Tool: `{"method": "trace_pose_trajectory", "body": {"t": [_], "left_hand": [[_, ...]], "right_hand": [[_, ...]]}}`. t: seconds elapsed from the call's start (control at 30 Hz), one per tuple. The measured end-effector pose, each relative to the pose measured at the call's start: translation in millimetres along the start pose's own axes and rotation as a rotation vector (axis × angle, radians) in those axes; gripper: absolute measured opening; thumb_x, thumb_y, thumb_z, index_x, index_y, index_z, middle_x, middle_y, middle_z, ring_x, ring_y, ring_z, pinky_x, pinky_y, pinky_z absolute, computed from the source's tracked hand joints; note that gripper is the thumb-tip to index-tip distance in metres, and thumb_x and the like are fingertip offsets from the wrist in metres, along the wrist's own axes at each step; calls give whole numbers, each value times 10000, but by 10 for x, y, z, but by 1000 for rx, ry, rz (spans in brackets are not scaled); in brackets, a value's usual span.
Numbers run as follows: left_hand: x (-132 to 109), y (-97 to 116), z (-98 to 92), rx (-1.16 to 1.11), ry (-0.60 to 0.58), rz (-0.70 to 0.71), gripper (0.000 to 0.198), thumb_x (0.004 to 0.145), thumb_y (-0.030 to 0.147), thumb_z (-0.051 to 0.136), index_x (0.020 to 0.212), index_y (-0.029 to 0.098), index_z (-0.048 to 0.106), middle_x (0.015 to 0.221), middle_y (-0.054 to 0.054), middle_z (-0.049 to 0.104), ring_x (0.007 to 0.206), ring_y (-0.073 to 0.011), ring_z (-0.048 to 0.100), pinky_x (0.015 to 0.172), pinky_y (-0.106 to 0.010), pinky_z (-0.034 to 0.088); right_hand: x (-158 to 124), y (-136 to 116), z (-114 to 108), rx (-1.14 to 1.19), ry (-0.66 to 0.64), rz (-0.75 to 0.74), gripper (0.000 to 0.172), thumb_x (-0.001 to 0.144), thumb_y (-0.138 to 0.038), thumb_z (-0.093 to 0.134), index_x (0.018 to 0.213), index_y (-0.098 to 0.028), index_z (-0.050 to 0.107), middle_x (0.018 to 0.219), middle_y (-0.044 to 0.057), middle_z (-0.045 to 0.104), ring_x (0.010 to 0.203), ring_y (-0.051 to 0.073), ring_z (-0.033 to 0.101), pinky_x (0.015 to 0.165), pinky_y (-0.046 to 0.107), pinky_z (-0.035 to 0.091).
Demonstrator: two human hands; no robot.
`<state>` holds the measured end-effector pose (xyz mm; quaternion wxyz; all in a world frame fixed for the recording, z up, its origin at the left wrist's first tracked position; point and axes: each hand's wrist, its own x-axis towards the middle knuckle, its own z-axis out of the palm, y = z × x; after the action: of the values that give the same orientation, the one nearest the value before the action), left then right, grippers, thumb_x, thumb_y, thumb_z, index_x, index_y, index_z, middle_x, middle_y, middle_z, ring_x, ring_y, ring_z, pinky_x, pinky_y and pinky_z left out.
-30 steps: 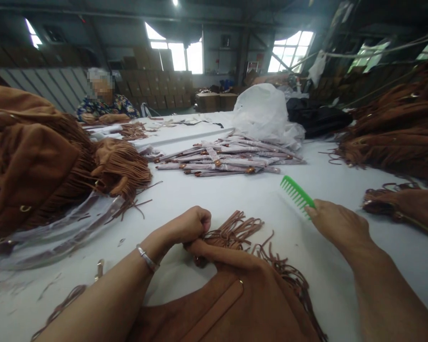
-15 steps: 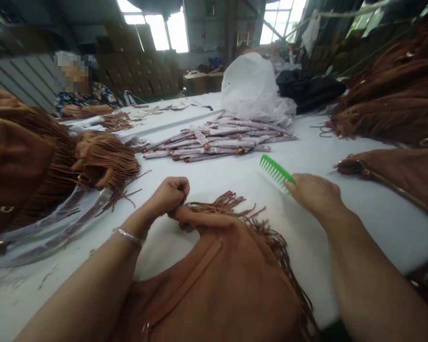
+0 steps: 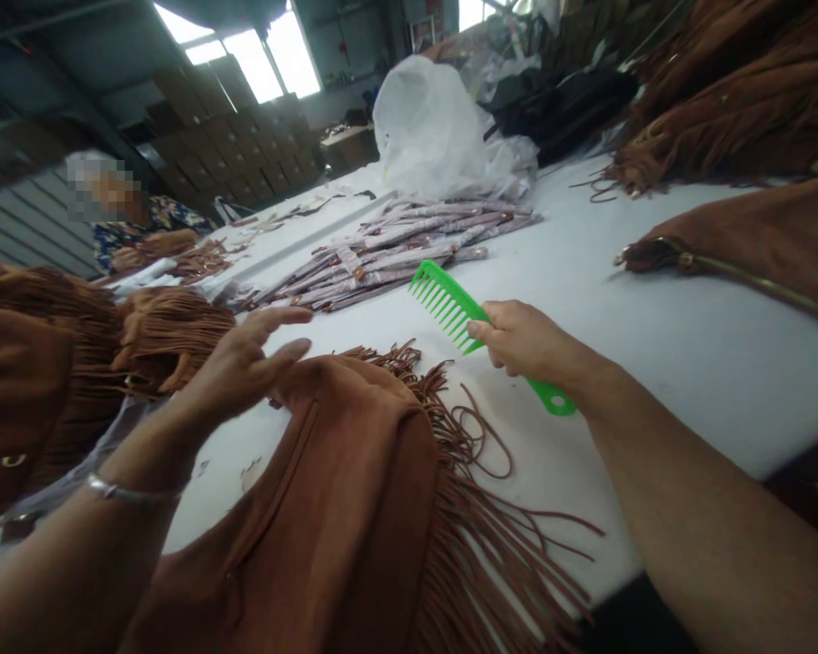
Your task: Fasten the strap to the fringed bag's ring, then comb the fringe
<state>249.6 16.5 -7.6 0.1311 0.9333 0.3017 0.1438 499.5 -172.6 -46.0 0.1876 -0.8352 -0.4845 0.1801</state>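
Observation:
A brown fringed bag [image 3: 354,454] lies in front of me on the white table [image 3: 586,272], its strands spread out along its right side. My left hand [image 3: 252,359] is just above the bag's upper left corner, thumb and forefinger apart, holding nothing. A bracelet circles that wrist. My right hand [image 3: 528,341] grips a green comb [image 3: 450,304] by its handle. The comb's teeth face left, over the table beyond the fringe, and do not touch the strands.
Wrapped strips [image 3: 382,250] lie in a heap behind the comb, near a white plastic bag [image 3: 426,127]. Brown fringed bags are piled at left [image 3: 20,354] and right [image 3: 743,118]. A person in a patterned shirt [image 3: 170,218] sits across at the far left.
My left hand has let go of the bag's corner and opened. The comb has moved left with my right hand. Long strands now fan out to the bag's right. The view has tilted and shifted.

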Motion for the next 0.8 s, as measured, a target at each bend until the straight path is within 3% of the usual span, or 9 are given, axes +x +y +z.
{"method": "trace_pose_trajectory", "body": {"t": [0.03, 0.1, 0.13, 0.17, 0.33, 0.5, 0.6, 0.7, 0.8], "left_hand": [[-52, 247, 32, -11, -43, 196, 420, 804, 381, 528, 1200, 241, 539, 1204, -62, 553, 1129, -261, 482, 944, -377, 380], [-183, 629, 176, -1, -249, 483, 442, 813, 397, 552, 1232, 268, 506, 1234, -55, 545, 1169, -254, 447, 1014, -399, 321], [-250, 739, 275, 12, -345, 565, 415, 819, 405, 548, 1210, 269, 517, 1188, -55, 570, 1129, -245, 473, 1005, -403, 326], [-310, 792, 380, 17, -360, 560, 404, 830, 404, 534, 1202, 249, 512, 1159, -67, 579, 1093, -238, 490, 980, -401, 349], [-445, 568, 700, -21, -221, 407, 200, 864, 330, 481, 982, 182, 548, 950, -71, 589, 892, -199, 526, 807, -355, 438], [-456, 330, 631, -68, -174, 383, 110, 871, 269, 464, 890, 186, 535, 900, -51, 577, 875, -184, 522, 814, -347, 440], [-492, 202, 600, -86, -128, 349, 102, 867, 267, 474, 888, 187, 535, 909, -48, 577, 884, -178, 523, 810, -333, 446], [-526, 102, 638, -87, -87, 326, 122, 873, 280, 469, 909, 189, 541, 921, -58, 573, 907, -187, 522, 819, -341, 446], [-526, 70, 684, -104, -60, 311, 120, 873, 277, 471, 896, 187, 547, 905, -57, 576, 894, -184, 521, 817, -341, 442]], "right_hand": [[-35, -55, 25, 47, -64, -66, 331, 902, -336, 323, 922, -129, 581, 705, 63, 648, 528, 120, 556, 515, 229, 389], [-103, -182, 102, 33, -132, -224, 311, 888, -307, 345, 902, -134, 603, 785, 89, 670, 633, 144, 604, 573, 236, 424], [-128, -242, 148, -26, -142, -280, 292, 872, -293, 371, 888, -138, 617, 825, 105, 677, 704, 167, 621, 605, 247, 435], [-142, -290, 193, -98, -146, -310, 276, 855, -285, 398, 883, -140, 631, 857, 121, 680, 764, 192, 628, 628, 263, 441], [-71, -265, 244, -279, -155, -206, 303, 818, -305, 443, 932, -137, 667, 897, 164, 678, 846, 256, 638, 630, 304, 454], [41, 135, -2, -343, -36, 53, 322, 822, -308, 436, 946, -110, 658, 925, 192, 666, 854, 271, 632, 639, 319, 445], [84, 279, -108, -328, -19, 160, 284, 818, -301, 441, 882, -121, 651, 808, 163, 672, 779, 248, 627, 614, 306, 427], [32, 84, -54, -239, 14, 120, 284, 850, -324, 401, 865, -150, 625, 694, 109, 659, 713, 217, 617, 602, 286, 415], [-130, -379, 175, -114, -16, -159, 299, 881, -321, 353, 922, -152, 596, 801, 101, 678, 753, 194, 621, 615, 257, 421]]}}
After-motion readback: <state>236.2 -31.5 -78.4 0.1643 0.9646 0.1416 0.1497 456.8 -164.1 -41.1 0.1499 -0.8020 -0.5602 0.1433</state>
